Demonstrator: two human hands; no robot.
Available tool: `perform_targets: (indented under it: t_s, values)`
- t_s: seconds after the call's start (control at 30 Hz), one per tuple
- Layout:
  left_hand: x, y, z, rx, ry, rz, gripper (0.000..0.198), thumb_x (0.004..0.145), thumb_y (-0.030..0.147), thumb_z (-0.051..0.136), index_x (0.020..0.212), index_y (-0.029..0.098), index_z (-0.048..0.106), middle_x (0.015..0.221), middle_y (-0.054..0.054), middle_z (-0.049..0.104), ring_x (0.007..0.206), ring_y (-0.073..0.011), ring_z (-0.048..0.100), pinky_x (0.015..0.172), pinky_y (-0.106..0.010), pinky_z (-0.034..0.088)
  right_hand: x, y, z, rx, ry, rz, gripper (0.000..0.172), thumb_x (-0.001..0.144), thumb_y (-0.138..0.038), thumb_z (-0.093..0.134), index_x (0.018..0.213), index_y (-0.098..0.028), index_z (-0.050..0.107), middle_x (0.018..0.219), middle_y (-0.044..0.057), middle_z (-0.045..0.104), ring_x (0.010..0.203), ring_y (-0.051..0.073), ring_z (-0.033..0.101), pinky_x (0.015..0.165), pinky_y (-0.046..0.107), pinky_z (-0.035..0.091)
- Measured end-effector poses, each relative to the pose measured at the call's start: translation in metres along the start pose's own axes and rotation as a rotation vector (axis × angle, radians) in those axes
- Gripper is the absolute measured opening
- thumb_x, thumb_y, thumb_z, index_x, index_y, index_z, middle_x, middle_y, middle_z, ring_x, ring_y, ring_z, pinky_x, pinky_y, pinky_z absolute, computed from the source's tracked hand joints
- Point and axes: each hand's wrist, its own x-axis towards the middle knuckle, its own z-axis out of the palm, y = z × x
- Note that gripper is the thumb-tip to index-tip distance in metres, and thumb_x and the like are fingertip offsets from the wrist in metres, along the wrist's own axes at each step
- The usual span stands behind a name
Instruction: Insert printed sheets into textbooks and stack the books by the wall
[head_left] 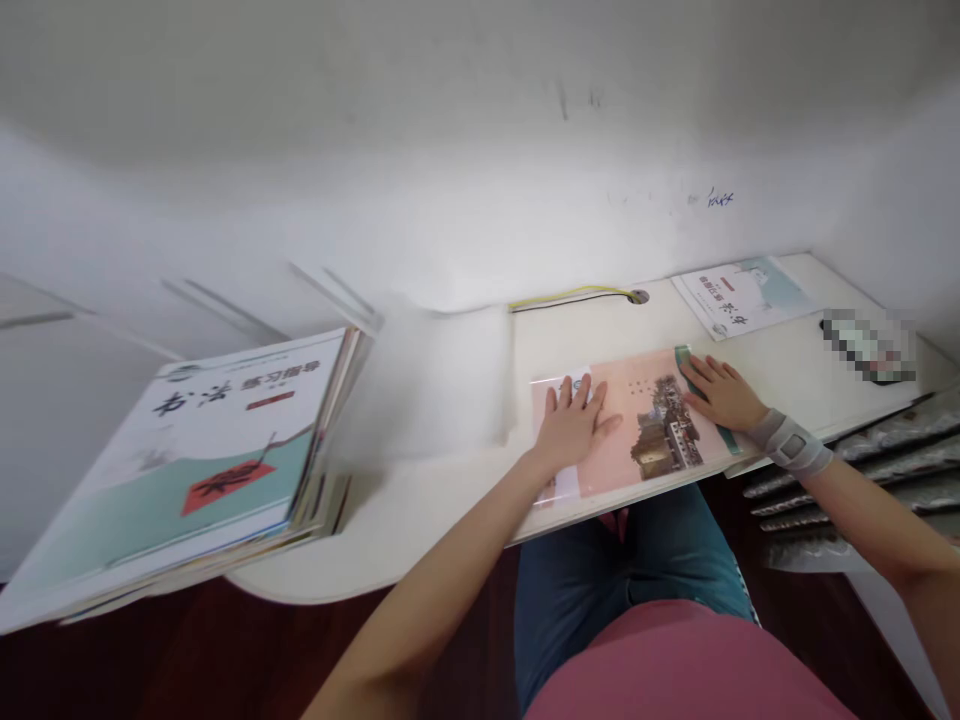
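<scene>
A pink book (615, 440) with a building pictured on its cover lies on the white desk in front of me; its glossy edge looks like a clear plastic cover. My left hand (574, 425) rests flat on its left part, fingers spread. Across the book's right end, over a green strip, lies my right hand (724, 392), its fingers stretched out. A grey band (791, 442) circles my right wrist. Neither hand grips anything.
To the left is a stack of books (225, 430), a calligraphy book on top. A whitish, blurry sheet (435, 385) sits beside it. At the back right are another booklet (742, 295) and a pixelated phone-like object (862, 345). A yellow cable (570, 294) enters a desk hole.
</scene>
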Motion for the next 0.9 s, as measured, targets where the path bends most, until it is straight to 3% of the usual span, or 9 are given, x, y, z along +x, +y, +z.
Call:
perform_targets:
  t_s: [0.13, 0.23, 0.33, 0.43, 0.53, 0.67, 0.77, 0.9]
  values:
    - [0.005, 0.005, -0.013, -0.001, 0.114, -0.036, 0.057, 0.095, 0.05, 0.023, 0.138, 0.018, 0.043, 0.147, -0.009, 0.038, 0.136, -0.0295, 0.03, 0.11, -0.046, 0.026, 0.026, -0.004, -0.027, -0.014, -0.04, -0.011, 0.045, 0.092, -0.041, 0.037, 0.126, -0.018, 0.056, 0.134, 0.013, 0.053, 0.122, 0.03, 0.047, 0.098, 0.045, 0.037]
    - [0.026, 0.018, -0.023, -0.036, 0.134, -0.044, 0.056, 0.096, 0.043, 0.018, 0.139, 0.014, 0.04, 0.149, -0.01, 0.034, 0.139, -0.0267, 0.025, 0.111, -0.046, 0.023, 0.055, -0.032, -0.035, 0.052, 0.051, 0.003, 0.048, 0.094, -0.036, 0.03, 0.13, -0.011, 0.05, 0.137, 0.016, 0.049, 0.125, 0.028, 0.045, 0.102, 0.045, 0.033]
    - [0.044, 0.036, -0.021, -0.051, 0.054, -0.074, 0.06, 0.095, 0.039, 0.018, 0.146, 0.009, 0.025, 0.154, -0.014, 0.022, 0.142, -0.0302, 0.014, 0.111, -0.054, 0.017, 0.074, -0.073, -0.026, 0.155, 0.046, -0.101, 0.056, 0.097, -0.039, 0.02, 0.138, -0.008, 0.041, 0.146, 0.016, 0.039, 0.136, 0.027, 0.032, 0.109, 0.046, 0.024]
    - [0.049, 0.044, -0.008, -0.042, 0.012, -0.119, 0.062, 0.093, 0.035, 0.022, 0.148, 0.008, 0.019, 0.154, -0.014, 0.018, 0.142, -0.0312, 0.012, 0.111, -0.055, 0.016, 0.077, -0.097, -0.008, 0.18, 0.018, -0.141, 0.062, 0.096, -0.048, 0.018, 0.139, -0.009, 0.039, 0.146, 0.013, 0.039, 0.135, 0.023, 0.033, 0.109, 0.038, 0.026]
    - [0.048, 0.043, 0.003, -0.034, 0.065, -0.116, 0.061, 0.093, 0.036, 0.02, 0.147, 0.008, 0.023, 0.154, -0.013, 0.021, 0.142, -0.0306, 0.014, 0.112, -0.053, 0.014, 0.072, -0.093, 0.004, 0.158, 0.026, -0.128, 0.064, 0.095, -0.051, 0.024, 0.14, -0.008, 0.039, 0.147, 0.014, 0.037, 0.137, 0.027, 0.03, 0.11, 0.042, 0.023]
    - [0.049, 0.04, 0.008, -0.073, 0.128, -0.136, 0.069, 0.093, 0.052, 0.013, 0.145, 0.01, 0.029, 0.153, -0.013, 0.025, 0.14, -0.0315, 0.02, 0.112, -0.052, 0.016, 0.069, -0.067, 0.012, 0.091, 0.062, -0.008, 0.062, 0.094, -0.049, 0.026, 0.14, -0.01, 0.039, 0.147, 0.018, 0.035, 0.136, 0.034, 0.03, 0.107, 0.052, 0.024]
    - [0.05, 0.035, 0.004, -0.101, 0.106, -0.182, 0.07, 0.092, 0.056, 0.013, 0.146, 0.015, 0.029, 0.153, -0.011, 0.023, 0.14, -0.0335, 0.019, 0.112, -0.054, 0.015, 0.072, -0.055, 0.012, 0.054, 0.052, 0.025, 0.061, 0.093, -0.049, 0.027, 0.141, -0.012, 0.039, 0.147, 0.018, 0.035, 0.135, 0.034, 0.031, 0.106, 0.051, 0.024]
    - [0.038, 0.025, -0.013, -0.094, 0.101, -0.272, 0.063, 0.094, 0.044, 0.016, 0.146, 0.011, 0.026, 0.154, -0.015, 0.02, 0.141, -0.0345, 0.014, 0.111, -0.056, 0.015, 0.075, -0.05, -0.004, 0.102, -0.033, 0.037, 0.056, 0.093, -0.037, 0.032, 0.142, -0.011, 0.036, 0.149, 0.018, 0.033, 0.136, 0.032, 0.03, 0.105, 0.05, 0.027]
